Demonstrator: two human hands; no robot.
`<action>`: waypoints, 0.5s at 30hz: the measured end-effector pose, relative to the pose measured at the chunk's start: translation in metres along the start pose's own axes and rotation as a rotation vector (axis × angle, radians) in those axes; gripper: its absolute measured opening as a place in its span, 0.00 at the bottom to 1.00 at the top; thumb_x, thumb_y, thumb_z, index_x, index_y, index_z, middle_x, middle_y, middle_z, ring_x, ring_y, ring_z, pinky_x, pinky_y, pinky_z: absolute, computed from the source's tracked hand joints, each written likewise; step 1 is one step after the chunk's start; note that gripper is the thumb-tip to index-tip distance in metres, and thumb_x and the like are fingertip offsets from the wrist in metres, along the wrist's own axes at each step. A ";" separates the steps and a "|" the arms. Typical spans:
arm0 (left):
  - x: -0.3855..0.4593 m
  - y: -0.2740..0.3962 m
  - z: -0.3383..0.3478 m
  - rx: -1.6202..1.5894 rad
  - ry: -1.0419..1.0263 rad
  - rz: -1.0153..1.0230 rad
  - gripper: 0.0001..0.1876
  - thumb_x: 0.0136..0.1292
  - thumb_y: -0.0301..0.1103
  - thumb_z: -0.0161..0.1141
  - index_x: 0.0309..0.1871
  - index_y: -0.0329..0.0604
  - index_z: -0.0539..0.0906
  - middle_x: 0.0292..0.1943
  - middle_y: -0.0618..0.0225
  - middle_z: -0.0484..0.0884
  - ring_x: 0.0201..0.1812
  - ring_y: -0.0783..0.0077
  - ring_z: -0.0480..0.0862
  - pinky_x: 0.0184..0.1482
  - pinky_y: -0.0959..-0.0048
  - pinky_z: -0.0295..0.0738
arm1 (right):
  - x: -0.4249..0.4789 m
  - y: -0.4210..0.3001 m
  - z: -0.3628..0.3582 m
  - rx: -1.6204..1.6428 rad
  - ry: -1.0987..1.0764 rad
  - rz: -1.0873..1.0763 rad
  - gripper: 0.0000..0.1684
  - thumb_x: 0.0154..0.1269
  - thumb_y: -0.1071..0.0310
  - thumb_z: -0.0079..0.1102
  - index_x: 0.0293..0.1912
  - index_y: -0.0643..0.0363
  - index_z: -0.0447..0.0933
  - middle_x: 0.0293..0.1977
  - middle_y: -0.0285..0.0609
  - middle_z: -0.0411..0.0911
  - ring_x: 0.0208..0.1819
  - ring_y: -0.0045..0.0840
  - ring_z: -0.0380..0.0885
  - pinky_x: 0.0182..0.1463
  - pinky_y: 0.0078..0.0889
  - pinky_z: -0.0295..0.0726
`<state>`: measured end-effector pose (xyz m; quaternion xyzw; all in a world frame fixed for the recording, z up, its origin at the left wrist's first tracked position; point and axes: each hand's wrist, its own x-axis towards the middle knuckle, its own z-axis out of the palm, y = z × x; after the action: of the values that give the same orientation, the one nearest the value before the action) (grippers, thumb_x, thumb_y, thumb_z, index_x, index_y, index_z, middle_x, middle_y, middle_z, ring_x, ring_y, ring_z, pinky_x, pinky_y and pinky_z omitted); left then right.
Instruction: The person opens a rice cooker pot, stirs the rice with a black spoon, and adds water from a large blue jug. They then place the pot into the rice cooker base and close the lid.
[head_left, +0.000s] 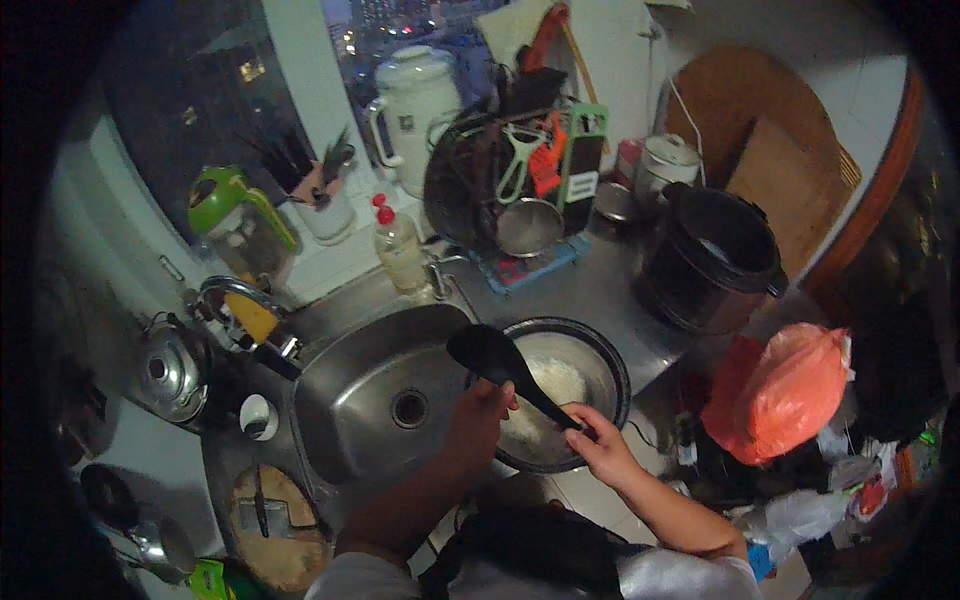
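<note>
My right hand (598, 444) grips the handle end of a black rice paddle (491, 358). The paddle slants up to the left, its broad head over the sink's right edge. Close against the paddle's lower edge is my left hand (484, 412), fingers curled; whether it holds anything cannot be made out. Beneath both hands stands a round, dark-rimmed pot (619, 360), partly covered by them. White grains that look like rice (559, 381) lie in it.
A steel sink (337, 382) adjoins the pot on the left. Behind stand a soap bottle (401, 251) and a rack of utensils (532, 266). A black cooker (709, 262) and a red plastic bag (787, 394) are at right. A knife (260, 506) lies on a cutting board (277, 566).
</note>
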<state>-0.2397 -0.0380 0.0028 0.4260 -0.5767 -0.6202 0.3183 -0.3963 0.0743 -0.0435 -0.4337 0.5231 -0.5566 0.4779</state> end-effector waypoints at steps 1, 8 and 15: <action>0.007 -0.004 -0.010 0.007 0.033 0.062 0.09 0.63 0.36 0.48 0.36 0.40 0.75 0.28 0.69 0.76 0.32 0.73 0.73 0.39 0.74 0.66 | 0.002 0.000 0.001 -0.060 0.020 -0.042 0.21 0.60 0.71 0.53 0.54 0.59 0.64 0.38 0.32 0.70 0.38 0.15 0.67 0.42 0.17 0.68; 0.120 0.032 -0.134 -0.110 0.433 0.618 0.09 0.63 0.36 0.49 0.29 0.42 0.70 0.27 0.70 0.73 0.28 0.77 0.72 0.34 0.77 0.67 | -0.015 -0.006 -0.010 -0.211 0.328 -0.197 0.19 0.55 0.75 0.54 0.49 0.61 0.70 0.45 0.42 0.68 0.37 0.18 0.69 0.40 0.19 0.70; 0.248 0.136 -0.288 -0.212 0.724 0.748 0.13 0.61 0.34 0.52 0.22 0.39 0.71 0.19 0.72 0.74 0.21 0.81 0.71 0.24 0.78 0.65 | -0.038 0.009 -0.012 -0.330 0.520 -0.194 0.13 0.54 0.76 0.53 0.42 0.64 0.73 0.42 0.44 0.70 0.38 0.22 0.71 0.41 0.20 0.71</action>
<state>-0.1022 -0.4037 0.1054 0.3435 -0.4767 -0.3321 0.7379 -0.4008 0.1138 -0.0523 -0.3965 0.6670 -0.5995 0.1962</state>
